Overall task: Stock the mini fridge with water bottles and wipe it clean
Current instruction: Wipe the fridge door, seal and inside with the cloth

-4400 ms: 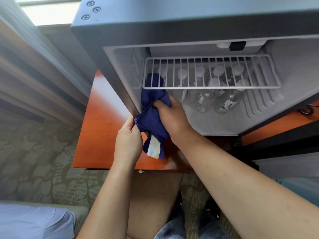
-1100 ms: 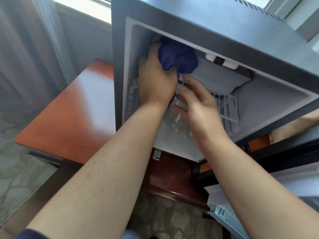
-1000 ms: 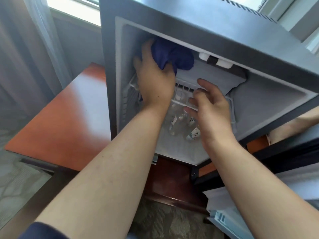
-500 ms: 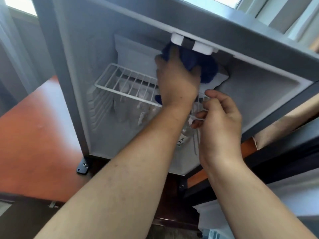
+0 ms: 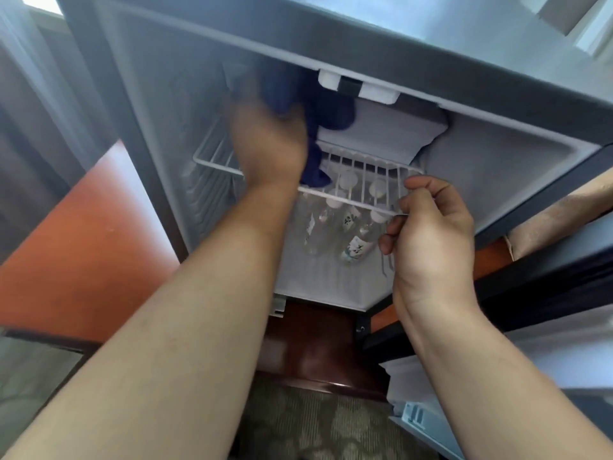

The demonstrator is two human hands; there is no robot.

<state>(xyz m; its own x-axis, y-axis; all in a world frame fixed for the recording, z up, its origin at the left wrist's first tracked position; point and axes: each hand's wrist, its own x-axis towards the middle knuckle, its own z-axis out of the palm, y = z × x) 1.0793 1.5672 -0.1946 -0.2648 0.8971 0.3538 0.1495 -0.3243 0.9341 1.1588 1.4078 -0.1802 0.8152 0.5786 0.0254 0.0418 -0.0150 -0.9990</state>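
Observation:
The open mini fridge [image 5: 517, 167] fills the upper view, grey outside and white inside. My left hand [image 5: 270, 144] is deep in its upper part, blurred, pressing a dark blue cloth [image 5: 331, 114] against the back wall by the white freezer box [image 5: 391, 134]. A white wire shelf [image 5: 361, 187] spans the middle. My right hand [image 5: 431, 234] pinches the shelf's front right corner. Under the shelf stand several clear water bottles [image 5: 355, 240] with white caps and printed labels.
The fridge stands on an orange-brown wooden tabletop [image 5: 83, 254]. Grey curtains [image 5: 43, 94] hang at the left under a bright window. Patterned carpet [image 5: 315, 423] lies below. A white panel [image 5: 431, 393], perhaps the fridge door, shows at the lower right.
My left hand has swept the blue cloth leftward along the fridge's upper back wall. My right hand has shifted to the shelf's front right corner. The camera has dropped lower and closer.

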